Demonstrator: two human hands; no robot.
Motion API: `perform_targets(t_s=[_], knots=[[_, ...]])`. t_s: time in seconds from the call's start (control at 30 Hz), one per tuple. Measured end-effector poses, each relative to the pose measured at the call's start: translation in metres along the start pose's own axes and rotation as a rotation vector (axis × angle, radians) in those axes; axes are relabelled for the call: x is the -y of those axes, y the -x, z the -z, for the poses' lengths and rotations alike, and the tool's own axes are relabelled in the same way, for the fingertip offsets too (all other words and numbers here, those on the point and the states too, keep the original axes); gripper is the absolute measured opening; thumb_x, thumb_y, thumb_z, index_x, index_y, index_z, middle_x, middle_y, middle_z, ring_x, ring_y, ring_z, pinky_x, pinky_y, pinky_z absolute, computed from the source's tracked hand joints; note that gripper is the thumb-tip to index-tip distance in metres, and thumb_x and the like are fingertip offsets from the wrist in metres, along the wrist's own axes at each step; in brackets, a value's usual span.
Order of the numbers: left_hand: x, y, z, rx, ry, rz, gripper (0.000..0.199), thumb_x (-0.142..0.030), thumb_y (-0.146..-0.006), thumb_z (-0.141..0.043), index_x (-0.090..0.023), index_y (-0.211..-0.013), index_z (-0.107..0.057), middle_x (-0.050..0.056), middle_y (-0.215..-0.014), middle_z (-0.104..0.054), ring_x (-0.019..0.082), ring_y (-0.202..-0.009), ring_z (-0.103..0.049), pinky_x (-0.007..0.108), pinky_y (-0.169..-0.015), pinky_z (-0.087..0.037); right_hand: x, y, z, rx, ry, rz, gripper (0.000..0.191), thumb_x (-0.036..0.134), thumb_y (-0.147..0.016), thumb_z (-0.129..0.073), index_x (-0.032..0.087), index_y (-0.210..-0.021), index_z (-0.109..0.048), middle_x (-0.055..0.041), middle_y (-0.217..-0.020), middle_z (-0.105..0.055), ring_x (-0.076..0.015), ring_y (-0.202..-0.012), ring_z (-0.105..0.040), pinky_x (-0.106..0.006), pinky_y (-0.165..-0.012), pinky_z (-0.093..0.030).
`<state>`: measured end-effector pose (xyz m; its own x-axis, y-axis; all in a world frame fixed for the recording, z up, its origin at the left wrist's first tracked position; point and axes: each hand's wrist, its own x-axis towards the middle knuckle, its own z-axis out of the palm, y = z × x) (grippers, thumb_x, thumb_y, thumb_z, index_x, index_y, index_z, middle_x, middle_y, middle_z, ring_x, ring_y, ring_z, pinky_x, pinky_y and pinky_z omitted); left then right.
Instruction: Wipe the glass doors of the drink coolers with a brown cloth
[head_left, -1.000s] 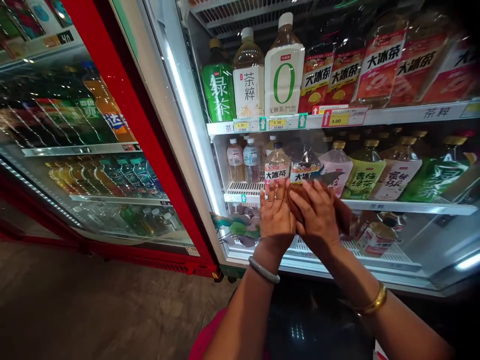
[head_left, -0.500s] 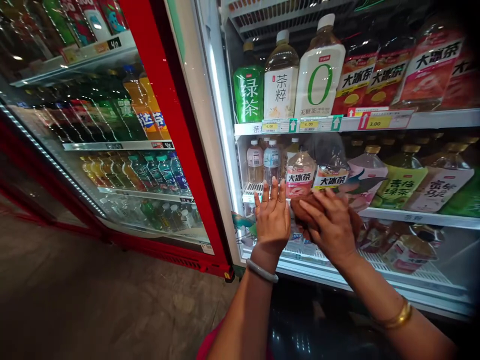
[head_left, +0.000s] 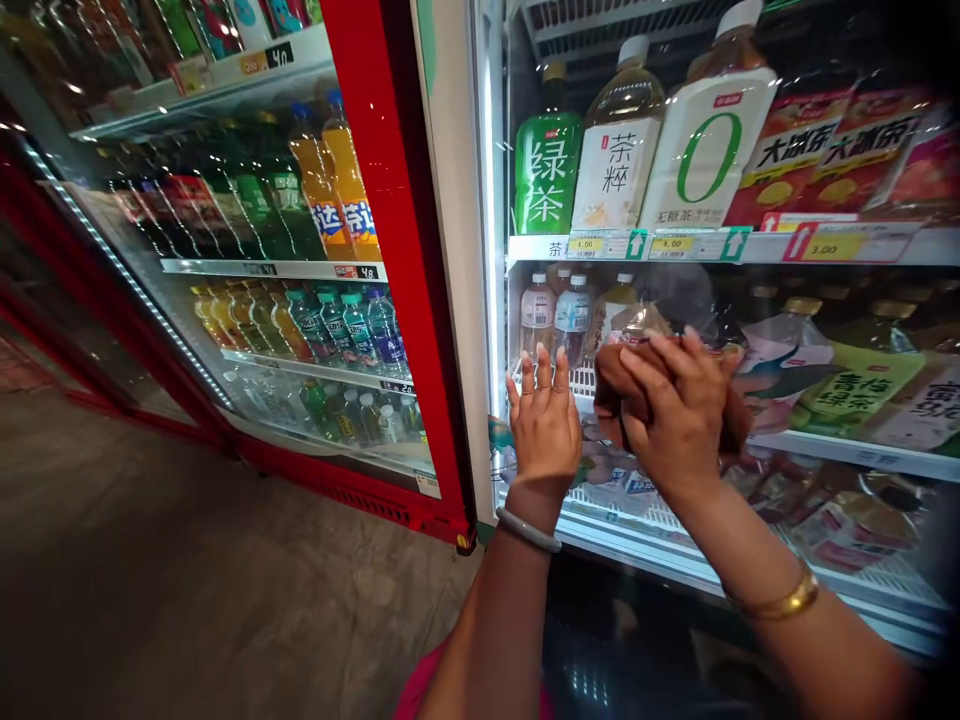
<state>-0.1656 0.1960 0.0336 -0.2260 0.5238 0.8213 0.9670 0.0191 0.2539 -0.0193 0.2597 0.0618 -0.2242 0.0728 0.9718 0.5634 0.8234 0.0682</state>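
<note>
My left hand (head_left: 541, 425) lies with its fingers spread on the glass door (head_left: 675, 290) of the white drinks fridge and holds nothing. A grey bangle is on that wrist. To its right, my right hand (head_left: 679, 420) presses a crumpled brown cloth (head_left: 619, 385) on the same glass. The cloth shows on both sides of the hand and above its thumb. Behind the glass stand large tea bottles, among them a green one (head_left: 547, 170) and one with a big green 0 (head_left: 709, 150).
On the left stands a red-framed fridge (head_left: 397, 200) with shelves of soda and juice bottles. Below it is the grey floor (head_left: 285, 590). A dark glossy panel (head_left: 622, 640) lies under the white fridge's door. Price tags line the shelf edge (head_left: 765, 245).
The view has shifted, so the fridges sit further right. My right hand and the cloth are slightly higher on the glass, over the iced tea bottles. My left hand stays spread.
</note>
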Motion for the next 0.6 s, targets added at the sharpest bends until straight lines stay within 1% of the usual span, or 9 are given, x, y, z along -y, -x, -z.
perform_targets(t_s=[0.07, 0.17, 0.23, 0.27, 0.33, 0.4, 0.47, 0.53, 0.6], knots=[[0.003, -0.001, 0.001, -0.003, 0.007, 0.013, 0.073, -0.017, -0.106, -0.041, -0.025, -0.170, -0.007, 0.008, -0.176, -0.018, 0.029, -0.164, -0.005, 0.064, -0.133, -0.018, 0.006, -0.010, -0.010, -0.052, -0.002, 0.011, 0.046, 0.019, -0.094, -0.065, 0.027, -0.139, -0.060, -0.0103, -0.148, -0.063, -0.0325, -0.153, -0.042, -0.068, -0.130, -0.021], [0.010, -0.001, 0.000, 0.008, 0.018, 0.061, 0.075, -0.018, -0.105, -0.043, -0.025, -0.170, -0.007, 0.008, -0.176, -0.020, 0.029, -0.164, -0.005, 0.063, -0.134, -0.019, 0.014, -0.002, -0.020, 0.058, -0.067, 0.187, 0.038, 0.022, -0.096, -0.065, 0.024, -0.134, -0.059, -0.0078, -0.145, -0.065, -0.0260, -0.152, -0.044, -0.059, -0.133, -0.021], [0.014, -0.002, 0.001, 0.011, 0.025, 0.067, 0.076, -0.019, -0.105, -0.043, -0.027, -0.170, -0.006, 0.006, -0.176, -0.020, 0.029, -0.164, -0.004, 0.062, -0.134, -0.019, 0.011, 0.010, -0.019, 0.154, -0.095, 0.272, 0.036, 0.020, -0.097, -0.064, 0.024, -0.133, -0.060, -0.0069, -0.143, -0.067, -0.0244, -0.151, -0.046, -0.057, -0.133, -0.022], [0.016, -0.002, 0.001, 0.009, 0.028, 0.064, 0.075, -0.020, -0.106, -0.042, -0.028, -0.170, -0.005, 0.006, -0.176, -0.020, 0.028, -0.164, -0.004, 0.062, -0.134, -0.019, 0.008, 0.014, -0.016, 0.179, -0.099, 0.281, 0.035, 0.018, -0.097, -0.064, 0.024, -0.132, -0.061, -0.0069, -0.142, -0.067, -0.0249, -0.150, -0.047, -0.058, -0.133, -0.024], [0.019, -0.002, 0.004, 0.000, 0.034, 0.055, 0.073, -0.019, -0.107, -0.039, -0.029, -0.170, -0.005, 0.005, -0.176, -0.019, 0.027, -0.164, -0.002, 0.061, -0.134, -0.018, 0.004, 0.012, -0.011, 0.166, -0.097, 0.238, 0.034, 0.018, -0.095, -0.067, 0.026, -0.128, -0.064, -0.0076, -0.142, -0.067, -0.0273, -0.148, -0.050, -0.061, -0.130, -0.028], [0.021, -0.002, 0.006, -0.014, 0.037, 0.052, 0.070, -0.019, -0.108, -0.036, -0.028, -0.170, -0.006, 0.006, -0.176, -0.018, 0.026, -0.164, -0.001, 0.060, -0.135, -0.017, 0.005, 0.001, -0.011, 0.079, -0.078, 0.151, 0.033, 0.019, -0.094, -0.069, 0.028, -0.126, -0.066, -0.0076, -0.143, -0.066, -0.0295, -0.147, -0.050, -0.064, -0.128, -0.029], [0.025, 0.000, 0.006, -0.017, 0.036, 0.050, 0.070, -0.018, -0.107, -0.035, -0.027, -0.170, -0.006, 0.006, -0.177, -0.017, 0.026, -0.164, 0.000, 0.060, -0.135, -0.016, 0.014, -0.008, -0.019, 0.010, -0.054, 0.107, 0.036, 0.021, -0.094, -0.069, 0.029, -0.130, -0.065, -0.0075, -0.143, -0.065, -0.0300, -0.148, -0.048, -0.066, -0.129, -0.024], [0.031, 0.004, 0.003, -0.015, 0.036, 0.053, 0.074, -0.016, -0.106, -0.037, -0.026, -0.170, -0.004, 0.007, -0.177, -0.016, 0.026, -0.164, -0.001, 0.060, -0.135, -0.015, 0.023, -0.006, -0.028, 0.055, -0.042, 0.177, 0.043, 0.023, -0.096, -0.066, 0.028, -0.138, -0.060, -0.0072, -0.146, -0.064, -0.0278, -0.151, -0.045, -0.063, -0.132, -0.021], [0.041, 0.012, -0.002, -0.022, 0.030, 0.071, 0.078, -0.017, -0.104, -0.041, -0.024, -0.170, -0.002, 0.009, -0.176, -0.015, 0.028, -0.164, -0.002, 0.060, -0.135, -0.015, 0.028, 0.008, -0.033, 0.155, -0.040, 0.279, 0.049, 0.026, -0.097, -0.066, 0.026, -0.145, -0.055, -0.0066, -0.148, -0.064, -0.0244, -0.150, -0.046, -0.056, -0.133, -0.021]])
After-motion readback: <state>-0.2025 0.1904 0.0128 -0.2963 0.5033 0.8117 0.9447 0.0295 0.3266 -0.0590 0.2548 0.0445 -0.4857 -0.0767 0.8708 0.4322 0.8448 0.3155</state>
